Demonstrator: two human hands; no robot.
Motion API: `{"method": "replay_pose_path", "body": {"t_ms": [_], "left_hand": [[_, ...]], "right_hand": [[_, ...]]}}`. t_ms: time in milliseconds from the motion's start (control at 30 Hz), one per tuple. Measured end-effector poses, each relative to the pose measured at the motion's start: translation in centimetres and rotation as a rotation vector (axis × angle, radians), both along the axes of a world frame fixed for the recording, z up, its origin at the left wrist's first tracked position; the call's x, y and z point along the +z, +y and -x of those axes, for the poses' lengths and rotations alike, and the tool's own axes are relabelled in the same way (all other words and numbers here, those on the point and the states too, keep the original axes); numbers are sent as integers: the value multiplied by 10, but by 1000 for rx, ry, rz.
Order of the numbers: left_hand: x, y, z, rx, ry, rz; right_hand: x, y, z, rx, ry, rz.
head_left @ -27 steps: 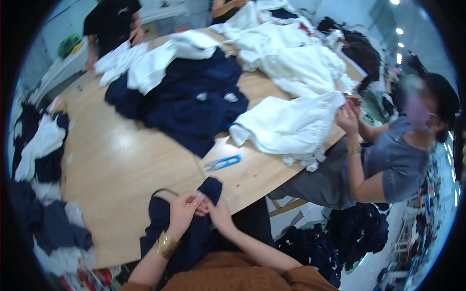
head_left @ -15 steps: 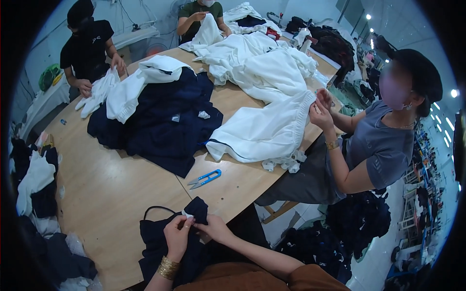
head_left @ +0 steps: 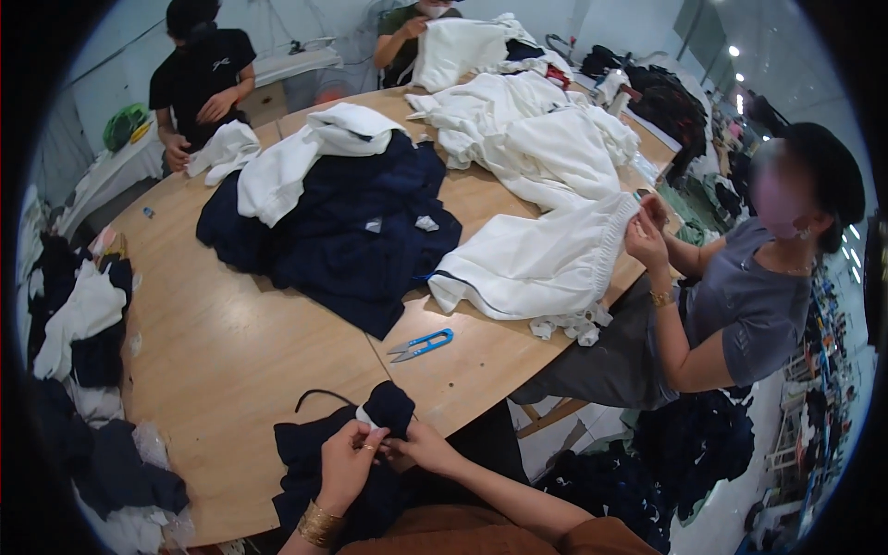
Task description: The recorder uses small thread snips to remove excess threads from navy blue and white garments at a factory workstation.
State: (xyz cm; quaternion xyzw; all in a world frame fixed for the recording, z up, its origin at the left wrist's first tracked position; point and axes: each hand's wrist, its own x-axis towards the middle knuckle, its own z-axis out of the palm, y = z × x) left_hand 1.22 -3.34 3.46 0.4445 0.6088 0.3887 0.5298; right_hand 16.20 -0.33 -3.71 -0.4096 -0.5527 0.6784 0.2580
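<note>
A dark navy garment (head_left: 298,453) lies at the table's near edge, partly over my lap, with a thin black cord (head_left: 319,393) looping out of it. My left hand (head_left: 351,455) pinches it beside a small white strip, perhaps a label (head_left: 365,416), at a bunched-up fold. Close against it, my right hand (head_left: 424,450) grips the same fold from the other side, fingertips nearly meeting the left ones. What lies right between the fingertips is hidden. Beyond my hands, blue-handled thread snips (head_left: 430,344) rest on the wood, blades pointing left.
The round wooden table (head_left: 213,370) bears a navy cloth pile (head_left: 324,240) and white garments (head_left: 518,139). At right a co-worker holds white elastic-waisted trousers (head_left: 536,268); two more people stand across. Dark bundles (head_left: 694,444) lie on the floor at right, cloth scraps (head_left: 83,314) at left.
My view has shifted, so the table appears farther right. My hands keep pinching the navy fold. The far-left person has drawn one hand off the white cloth; the person at the back holds white cloth spread higher.
</note>
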Motion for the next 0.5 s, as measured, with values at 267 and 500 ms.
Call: {"method": "replay_pose_path", "body": {"t_ms": [267,500], "left_hand": [[-25,1,4,13,-223,-54],[-16,7,-1,-54,30,-85]], "right_hand": [[11,-4,8,-131,-137,155],[13,1,10,-109,-143,-9]]}}
